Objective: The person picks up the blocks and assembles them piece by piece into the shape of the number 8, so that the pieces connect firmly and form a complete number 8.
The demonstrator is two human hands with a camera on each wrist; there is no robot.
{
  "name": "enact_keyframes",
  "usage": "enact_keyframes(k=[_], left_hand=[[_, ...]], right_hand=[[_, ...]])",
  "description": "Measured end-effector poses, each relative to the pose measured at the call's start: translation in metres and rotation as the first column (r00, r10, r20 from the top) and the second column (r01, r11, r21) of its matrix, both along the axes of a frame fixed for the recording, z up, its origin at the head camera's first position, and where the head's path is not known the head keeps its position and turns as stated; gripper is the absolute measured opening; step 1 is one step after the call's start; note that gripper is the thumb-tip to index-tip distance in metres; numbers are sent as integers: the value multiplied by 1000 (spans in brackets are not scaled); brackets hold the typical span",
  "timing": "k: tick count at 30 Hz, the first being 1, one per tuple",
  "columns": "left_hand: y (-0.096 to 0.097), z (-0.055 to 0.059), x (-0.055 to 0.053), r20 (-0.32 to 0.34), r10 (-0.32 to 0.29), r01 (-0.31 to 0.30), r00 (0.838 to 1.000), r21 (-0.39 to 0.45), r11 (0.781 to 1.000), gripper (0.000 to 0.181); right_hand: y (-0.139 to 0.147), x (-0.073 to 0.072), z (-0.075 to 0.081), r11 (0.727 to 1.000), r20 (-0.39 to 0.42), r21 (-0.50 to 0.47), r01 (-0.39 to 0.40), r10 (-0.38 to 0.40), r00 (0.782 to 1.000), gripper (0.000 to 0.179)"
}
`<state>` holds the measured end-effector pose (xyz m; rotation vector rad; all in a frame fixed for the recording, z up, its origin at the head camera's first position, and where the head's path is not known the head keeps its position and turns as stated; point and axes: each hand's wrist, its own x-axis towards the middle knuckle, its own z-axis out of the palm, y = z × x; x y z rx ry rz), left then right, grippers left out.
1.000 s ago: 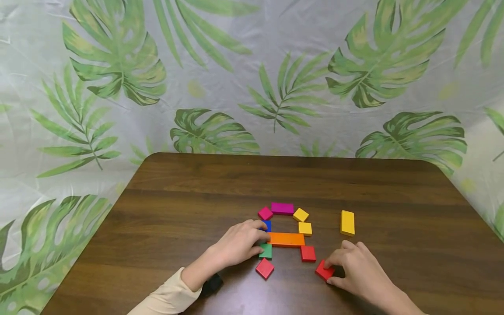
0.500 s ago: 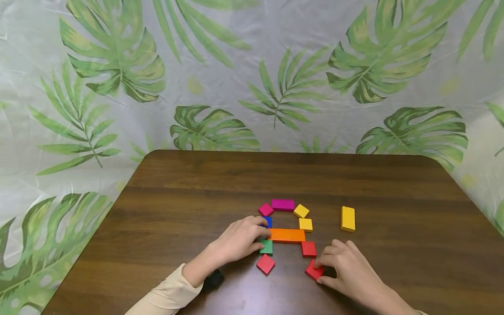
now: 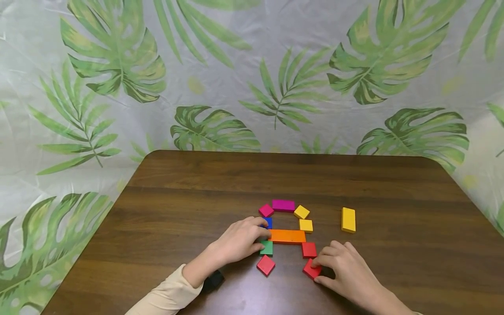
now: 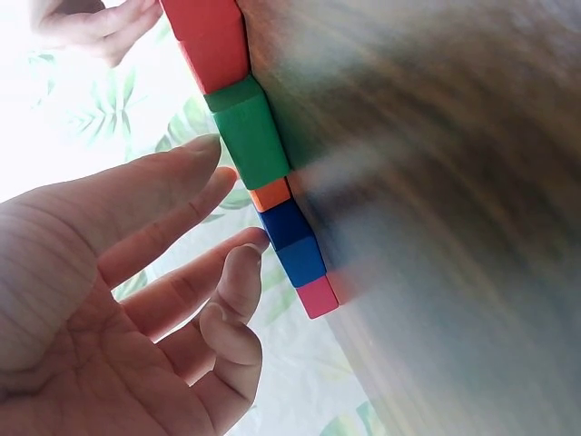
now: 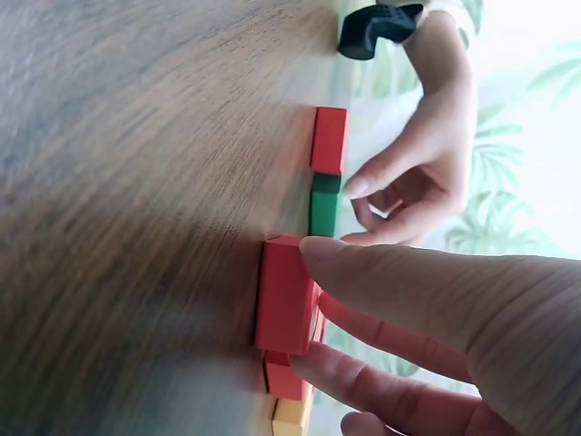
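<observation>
Flat coloured blocks form a ring with two legs on the table. My right hand (image 3: pixel 346 271) pinches a red square block (image 3: pixel 311 268) at the right leg's lower end, thumb and fingers at its edges in the right wrist view. Right above it lies another red block (image 3: pixel 309 250). My left hand (image 3: pixel 240 242) rests along the left side with loosely bent fingers, its fingertips at the green block (image 3: pixel 267 248), the long orange block (image 3: pixel 287 236) and the blue block (image 3: pixel 268 222), partly covering them. A tilted red block (image 3: pixel 266 265) lies below the green one.
A magenta bar (image 3: pixel 283 205), a pink block (image 3: pixel 266 210) and two yellow blocks (image 3: pixel 306 225) make up the top. A separate yellow block (image 3: pixel 348 219) lies to the right. By the left wrist is a black object (image 3: pixel 213 281). A leaf-patterned curtain (image 3: pixel 283 87) hangs behind the table (image 3: pixel 189 175).
My right hand has slid the red block leftward, to just below the other red block on the right. The left hand has stayed in place.
</observation>
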<state>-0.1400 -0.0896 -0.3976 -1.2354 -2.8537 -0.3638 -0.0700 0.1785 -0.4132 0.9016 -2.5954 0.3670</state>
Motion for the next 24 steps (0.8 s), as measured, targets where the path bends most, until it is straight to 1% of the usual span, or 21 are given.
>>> enact_keyframes(k=[7, 11, 16, 24], left_hand=[[0, 0, 1, -1, 6, -6, 1000, -7, 1000, 19], [0, 0, 2, 5, 9, -9, 1000, -7, 1000, 19], [-1, -1, 1, -4, 0, 0, 1000, 7, 1000, 18], [0, -1, 1, 2, 5, -5, 1000, -4, 1000, 19]], right_hand=[[1, 0, -1, 1000, 19, -12, 0, 0, 1000, 27], [1, -1, -1, 1000, 5, -19, -8, 8, 1000, 28], [3, -2, -2, 1000, -11, -22, -19, 19, 1000, 28], [4, -2, -4, 1000, -7, -26, -15, 15, 1000, 27]])
